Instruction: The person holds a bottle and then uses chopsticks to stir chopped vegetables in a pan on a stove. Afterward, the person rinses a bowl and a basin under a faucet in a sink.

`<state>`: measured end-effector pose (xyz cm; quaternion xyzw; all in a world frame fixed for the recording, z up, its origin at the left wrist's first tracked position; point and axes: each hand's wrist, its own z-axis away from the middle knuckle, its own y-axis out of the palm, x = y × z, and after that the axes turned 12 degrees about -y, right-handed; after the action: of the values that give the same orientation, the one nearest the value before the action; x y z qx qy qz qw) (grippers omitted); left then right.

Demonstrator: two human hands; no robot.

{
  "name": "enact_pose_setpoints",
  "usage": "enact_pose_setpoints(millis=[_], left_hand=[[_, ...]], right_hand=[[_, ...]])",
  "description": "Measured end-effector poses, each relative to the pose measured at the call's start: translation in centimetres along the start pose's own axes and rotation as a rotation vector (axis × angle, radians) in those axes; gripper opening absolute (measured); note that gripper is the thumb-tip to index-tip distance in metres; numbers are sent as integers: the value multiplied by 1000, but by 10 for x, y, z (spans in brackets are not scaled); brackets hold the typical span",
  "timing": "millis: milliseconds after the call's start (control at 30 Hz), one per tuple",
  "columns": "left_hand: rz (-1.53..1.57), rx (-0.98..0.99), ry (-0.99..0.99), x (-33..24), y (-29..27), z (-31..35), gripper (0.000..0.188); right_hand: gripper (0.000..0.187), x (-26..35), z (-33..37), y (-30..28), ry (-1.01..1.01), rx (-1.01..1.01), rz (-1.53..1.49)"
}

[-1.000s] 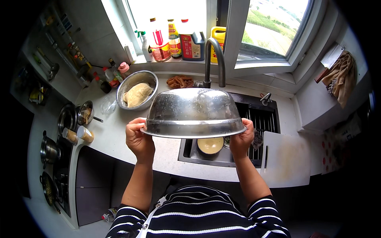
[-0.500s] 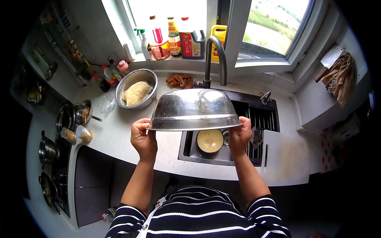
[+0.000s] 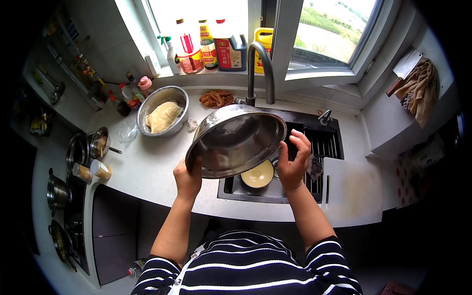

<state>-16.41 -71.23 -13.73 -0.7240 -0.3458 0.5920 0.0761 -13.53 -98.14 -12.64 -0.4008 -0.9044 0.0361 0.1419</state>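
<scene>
A large stainless steel basin (image 3: pixel 235 142) is tilted in the air over the counter and the sink's left side, its hollow turned toward me. My left hand (image 3: pixel 188 181) grips its lower left rim, thumb inside. By the right rim, my right hand (image 3: pixel 294 164) is open with fingers apart; whether the thumb touches the metal I cannot tell. Partly hidden below the basin, a bowl with a pale yellow inside (image 3: pixel 259 176) stands in the dark sink (image 3: pixel 275 195). To the left, a metal bowl (image 3: pixel 182 109) holds a lump of dough (image 3: pixel 163 117).
A tall faucet (image 3: pixel 268 73) rises behind the sink. On the right lies a white cutting board (image 3: pixel 351 189). Bottles and jugs (image 3: pixel 230 51) line the windowsill. Two jars (image 3: pixel 101 169) and metal pans (image 3: pixel 78 147) sit on the left. A brown cloth (image 3: pixel 216 98) lies behind the basin.
The basin has gone from bottom-up and level to tilted, its inside now showing. My right hand has let go of the rim and spread its fingers; my left still grips.
</scene>
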Motion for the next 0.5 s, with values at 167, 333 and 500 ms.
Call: enact_pose_setpoints(millis=[167, 333, 500], left_hand=[[38, 32, 19, -22, 3, 6, 32], [111, 23, -127, -39, 14, 5, 31], [57, -56, -79, -27, 24, -4, 30]], right_hand=[[9, -3, -9, 29, -179, 405, -281], [9, -13, 23, 70, 149, 340, -293], [15, 63, 70, 91, 954, 351, -939]])
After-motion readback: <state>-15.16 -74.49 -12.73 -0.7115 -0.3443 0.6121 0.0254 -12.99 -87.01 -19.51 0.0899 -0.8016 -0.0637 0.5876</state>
